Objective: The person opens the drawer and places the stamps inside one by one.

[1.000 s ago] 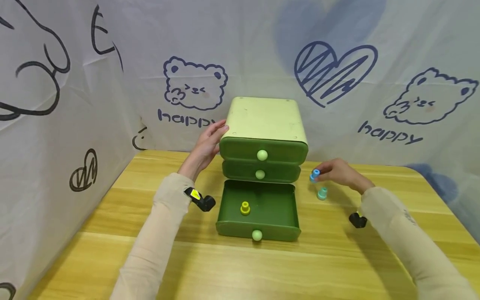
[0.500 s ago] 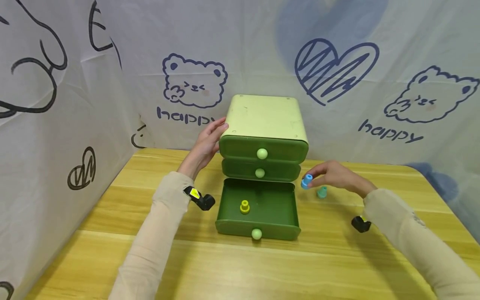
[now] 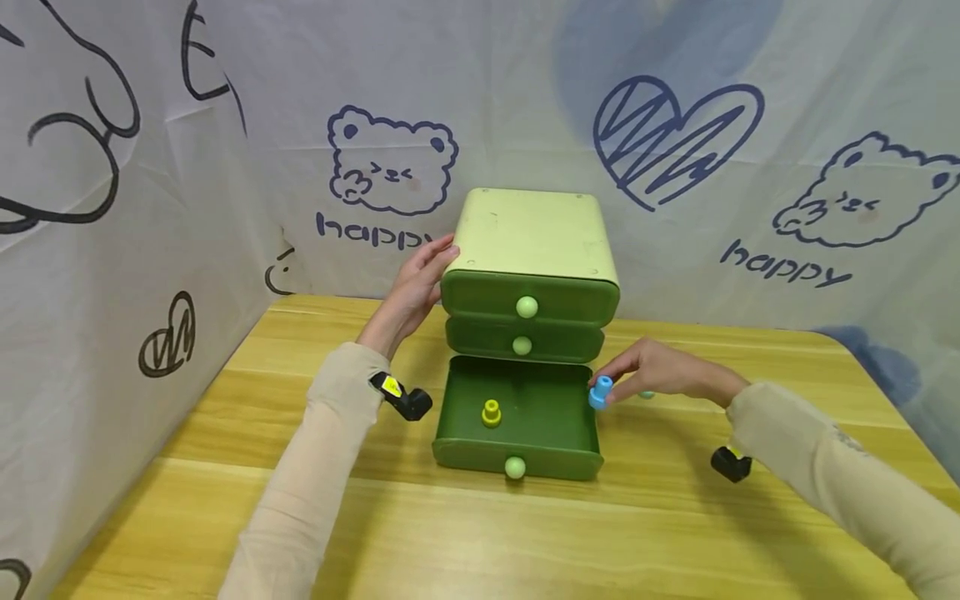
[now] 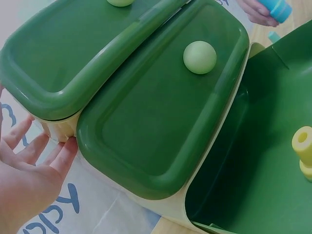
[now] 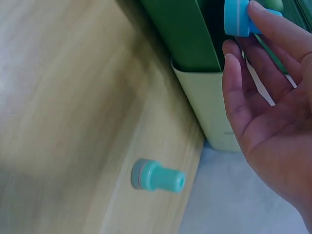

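Right now you are mid-transfer, judging by the pictures: your right hand [image 3: 652,373] pinches the blue peg [image 3: 600,392] in its fingers [image 5: 265,22], just at the right rim of the open drawer [image 3: 551,412]. A yellow peg [image 3: 491,412] stands inside, left of centre. A teal peg [image 5: 157,177] lies on the surface [image 3: 480,533] beside the cabinet [image 3: 528,242], near your right palm. Farther back, your left hand [image 3: 412,292] rests flat, fingers [image 4: 29,146] straight, against the cabinet's left side. Next, I'd judge, you carry the blue peg over the rim and set it down clear of the yellow one.
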Motion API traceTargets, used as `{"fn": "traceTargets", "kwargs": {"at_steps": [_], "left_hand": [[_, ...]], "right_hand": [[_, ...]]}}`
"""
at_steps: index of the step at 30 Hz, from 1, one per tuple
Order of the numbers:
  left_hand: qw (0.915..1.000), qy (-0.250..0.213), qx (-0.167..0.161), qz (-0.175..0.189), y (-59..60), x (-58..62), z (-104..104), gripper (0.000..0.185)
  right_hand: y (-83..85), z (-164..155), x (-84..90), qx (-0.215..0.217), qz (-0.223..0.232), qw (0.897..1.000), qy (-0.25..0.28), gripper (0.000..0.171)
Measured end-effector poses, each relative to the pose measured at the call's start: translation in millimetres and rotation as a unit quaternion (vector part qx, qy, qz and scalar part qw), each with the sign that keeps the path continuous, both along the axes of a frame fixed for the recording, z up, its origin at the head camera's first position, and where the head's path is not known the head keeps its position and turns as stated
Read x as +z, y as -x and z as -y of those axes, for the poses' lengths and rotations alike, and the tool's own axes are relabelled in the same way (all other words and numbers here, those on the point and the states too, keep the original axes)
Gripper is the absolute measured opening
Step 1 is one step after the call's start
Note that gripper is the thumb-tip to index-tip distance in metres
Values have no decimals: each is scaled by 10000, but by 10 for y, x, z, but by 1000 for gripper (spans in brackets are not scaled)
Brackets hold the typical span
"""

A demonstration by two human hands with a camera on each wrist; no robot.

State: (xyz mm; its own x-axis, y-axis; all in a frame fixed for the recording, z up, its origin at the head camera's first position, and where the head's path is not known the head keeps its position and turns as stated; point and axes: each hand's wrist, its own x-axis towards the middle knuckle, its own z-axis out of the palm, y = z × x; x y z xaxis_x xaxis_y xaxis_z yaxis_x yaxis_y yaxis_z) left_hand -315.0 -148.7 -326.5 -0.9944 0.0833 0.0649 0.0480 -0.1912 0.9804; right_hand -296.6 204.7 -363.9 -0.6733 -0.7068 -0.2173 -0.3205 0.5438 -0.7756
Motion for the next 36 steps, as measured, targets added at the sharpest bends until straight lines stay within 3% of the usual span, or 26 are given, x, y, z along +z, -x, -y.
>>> {"fn": "traceTargets", "kwargs": {"at_steps": [10,20,36], "left_hand": [[9999,-99,18,-29,-5,1,-9,59],[9999,-145,-8,-60,-1,-14,-11,58],[9998,-192,46,-33,-26,-13,-17,59]], "right_hand": [[-115,292,-6,689,-221,9972,-169,28],[-113,565,-52,954,-123,9952,-200,25],[-76,937,-278,522,-447,9976,-67,22]]}}
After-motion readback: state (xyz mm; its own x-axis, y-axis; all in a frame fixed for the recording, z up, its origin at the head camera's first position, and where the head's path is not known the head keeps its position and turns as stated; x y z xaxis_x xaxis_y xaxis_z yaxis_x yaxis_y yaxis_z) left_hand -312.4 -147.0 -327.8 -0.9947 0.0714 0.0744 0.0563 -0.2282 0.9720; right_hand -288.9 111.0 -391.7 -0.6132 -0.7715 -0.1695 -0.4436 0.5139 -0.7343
